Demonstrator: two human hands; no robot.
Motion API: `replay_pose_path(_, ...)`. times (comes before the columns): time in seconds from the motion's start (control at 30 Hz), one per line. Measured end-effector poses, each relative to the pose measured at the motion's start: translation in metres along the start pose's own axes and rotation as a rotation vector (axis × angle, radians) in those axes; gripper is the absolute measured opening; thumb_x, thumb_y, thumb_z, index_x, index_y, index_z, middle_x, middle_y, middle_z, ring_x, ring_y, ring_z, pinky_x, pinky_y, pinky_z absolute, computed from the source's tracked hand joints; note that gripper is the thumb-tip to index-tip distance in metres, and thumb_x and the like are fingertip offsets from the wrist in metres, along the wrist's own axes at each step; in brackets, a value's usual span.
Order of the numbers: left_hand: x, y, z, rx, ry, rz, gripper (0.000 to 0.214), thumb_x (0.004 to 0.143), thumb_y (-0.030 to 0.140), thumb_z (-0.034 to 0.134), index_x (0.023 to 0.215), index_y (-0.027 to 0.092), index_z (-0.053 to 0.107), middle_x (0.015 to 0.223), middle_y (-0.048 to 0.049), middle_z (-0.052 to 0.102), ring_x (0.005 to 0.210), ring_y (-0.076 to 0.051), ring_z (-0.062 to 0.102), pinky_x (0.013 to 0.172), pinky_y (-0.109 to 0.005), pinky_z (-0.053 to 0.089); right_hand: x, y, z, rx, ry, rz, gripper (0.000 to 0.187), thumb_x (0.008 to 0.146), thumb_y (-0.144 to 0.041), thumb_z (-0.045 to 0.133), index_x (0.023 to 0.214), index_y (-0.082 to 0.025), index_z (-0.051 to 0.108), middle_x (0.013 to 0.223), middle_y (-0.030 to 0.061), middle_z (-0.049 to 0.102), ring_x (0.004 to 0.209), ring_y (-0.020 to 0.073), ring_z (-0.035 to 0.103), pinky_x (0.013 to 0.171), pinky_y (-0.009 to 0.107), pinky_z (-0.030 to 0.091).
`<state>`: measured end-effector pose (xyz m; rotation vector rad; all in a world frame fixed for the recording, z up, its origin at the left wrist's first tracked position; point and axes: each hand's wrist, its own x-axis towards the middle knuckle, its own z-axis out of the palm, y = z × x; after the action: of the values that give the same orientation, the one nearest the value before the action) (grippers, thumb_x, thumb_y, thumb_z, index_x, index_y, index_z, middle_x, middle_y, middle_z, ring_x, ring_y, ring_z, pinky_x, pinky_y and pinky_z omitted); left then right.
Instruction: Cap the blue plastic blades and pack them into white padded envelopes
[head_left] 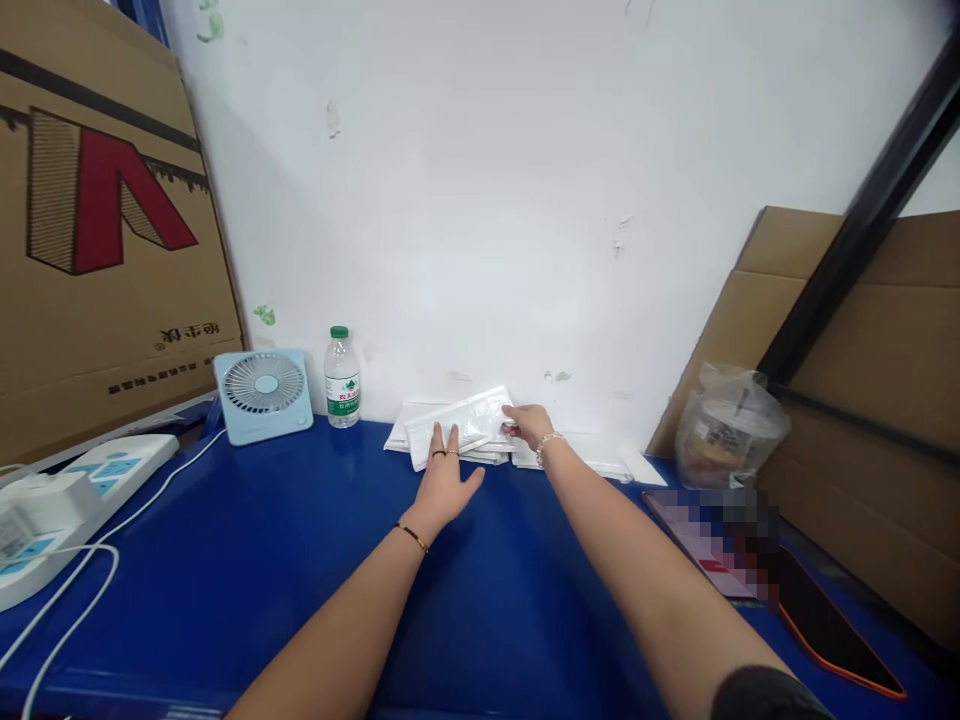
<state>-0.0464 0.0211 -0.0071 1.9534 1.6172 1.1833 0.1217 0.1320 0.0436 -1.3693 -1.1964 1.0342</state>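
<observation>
A flat white packet (469, 412) in shiny clear wrapping is tilted over a stack of similar white packets (397, 432) by the wall. My right hand (531, 427) pinches its right end between thumb and fingers. At its lower left edge, my left hand (446, 475) reaches with fingers stretched and thumb apart, the fingertips against the packet's face. More flat white packets (592, 455) lie to the right, partly hidden behind my right wrist.
On the blue table (247, 570) stand a light blue fan (266, 395), a water bottle (343, 380) and a white power strip (75, 510) with cables. To the right are a bagged cup (727, 430) and an orange-edged phone (840, 620). Cardboard boxes (112, 300) flank both sides.
</observation>
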Motion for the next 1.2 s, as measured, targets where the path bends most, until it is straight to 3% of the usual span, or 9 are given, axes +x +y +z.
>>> replay_pose_path(0.1, -0.014, 0.007, 0.006, 0.191, -0.001, 0.089, 0.062, 0.074, 0.029, 0.058, 0.132, 0.018, 0.04, 0.149, -0.0139, 0.015, 0.137, -0.034, 0.008, 0.109, -0.047, 0.017, 0.006, 0.006, -0.013, -0.081, 0.022, 0.011, 0.022, 0.068, -0.022, 0.071, 0.056, -0.014, 0.055, 0.039, -0.0051, 0.046, 0.036, 0.0072, 0.045, 0.035, 0.017, 0.034)
replay_pose_path(0.23, -0.019, 0.014, 0.005, 0.296, -0.166, 0.013, 0.031, 0.078, 0.023, 0.049, 0.107, 0.017, 0.058, 0.113, -0.0164, 0.055, 0.112, -0.032, 0.049, 0.093, -0.043, 0.038, 0.009, 0.006, -0.021, -0.131, 0.011, 0.037, 0.017, 0.076, -0.028, 0.066, 0.074, -0.011, 0.061, 0.052, -0.0014, 0.055, 0.045, 0.0094, 0.051, 0.042, 0.02, 0.04)
replay_pose_path(0.33, -0.009, 0.01, -0.001, 0.361, -0.086, -0.06, 0.049, 0.077, 0.024, 0.05, 0.124, 0.015, 0.045, 0.113, -0.0182, 0.053, 0.101, -0.03, 0.054, 0.081, -0.039, 0.044, 0.01, 0.007, -0.019, -0.162, -0.031, 0.073, 0.027, 0.085, -0.03, 0.057, 0.104, -0.01, 0.058, 0.093, 0.0077, 0.063, 0.077, 0.0163, 0.061, 0.066, 0.031, 0.052)
replay_pose_path(0.43, 0.012, 0.003, -0.012, 0.386, 0.039, -0.052, 0.057, 0.077, 0.025, 0.048, 0.132, 0.017, 0.035, 0.121, -0.0175, 0.048, 0.101, -0.03, 0.054, 0.078, -0.037, 0.045, 0.012, 0.01, -0.01, -0.218, -0.057, 0.073, 0.032, 0.089, -0.031, 0.053, 0.117, -0.016, 0.051, 0.117, 0.0081, 0.054, 0.098, 0.0202, 0.057, 0.082, 0.041, 0.05)
replay_pose_path(0.6, 0.044, -0.015, -0.023, 0.209, 0.092, -0.207, 0.044, 0.075, 0.025, 0.05, 0.117, 0.009, 0.048, 0.114, -0.0171, 0.05, 0.088, -0.022, 0.06, 0.084, -0.032, 0.044, 0.009, 0.016, -0.006, -0.401, -0.046, -0.06, 0.032, 0.091, -0.035, 0.046, 0.099, -0.006, 0.059, 0.087, 0.0113, 0.064, 0.075, 0.0177, 0.063, 0.064, 0.03, 0.052)
replay_pose_path(0.67, 0.047, -0.022, -0.022, 0.152, 0.069, -0.177, 0.046, 0.074, 0.024, 0.051, 0.116, 0.006, 0.049, 0.11, -0.0161, 0.052, 0.083, -0.018, 0.06, 0.087, -0.03, 0.043, 0.004, 0.017, -0.025, -0.511, -0.022, -0.151, 0.033, 0.088, -0.037, 0.048, 0.097, -0.008, 0.061, 0.089, 0.0122, 0.065, 0.079, 0.0192, 0.064, 0.068, 0.03, 0.051)
replay_pose_path(0.73, 0.046, -0.026, -0.019, 0.123, 0.053, -0.14, 0.046, 0.073, 0.023, 0.051, 0.116, 0.006, 0.05, 0.107, -0.0148, 0.052, 0.078, -0.016, 0.059, 0.086, -0.029, 0.043, -0.002, 0.021, -0.057, -0.637, -0.006, -0.25, 0.032, 0.081, -0.029, 0.056, 0.108, -0.013, 0.059, 0.112, 0.0124, 0.061, 0.104, 0.022, 0.057, 0.088, 0.034, 0.045)
replay_pose_path(0.9, 0.04, -0.024, -0.013, 0.09, 0.037, -0.144, 0.04, 0.072, 0.024, 0.053, 0.11, 0.01, 0.052, 0.103, -0.0116, 0.051, 0.073, -0.014, 0.058, 0.084, -0.029, 0.045, -0.021, 0.045, -0.144, -1.021, -0.145, -0.332, 0.074, 0.048, 0.0, 0.067, 0.12, -0.016, 0.057, 0.135, 0.0138, 0.046, 0.129, 0.0318, 0.033, 0.107, 0.043, 0.023)
replay_pose_path(1.2, 0.033, -0.024, -0.007, 0.115, 0.027, -0.122, 0.043, 0.072, 0.025, 0.053, 0.113, 0.012, 0.051, 0.117, -0.013, 0.044, 0.07, -0.012, 0.058, 0.081, -0.028, 0.046, -0.039, 0.039, -0.186, -1.289, -0.142, -0.466, 0.034, 0.08, -0.018, 0.049, 0.11, -0.021, 0.064, 0.111, 0.0083, 0.066, 0.102, 0.025, 0.059, 0.088, 0.033, 0.041)
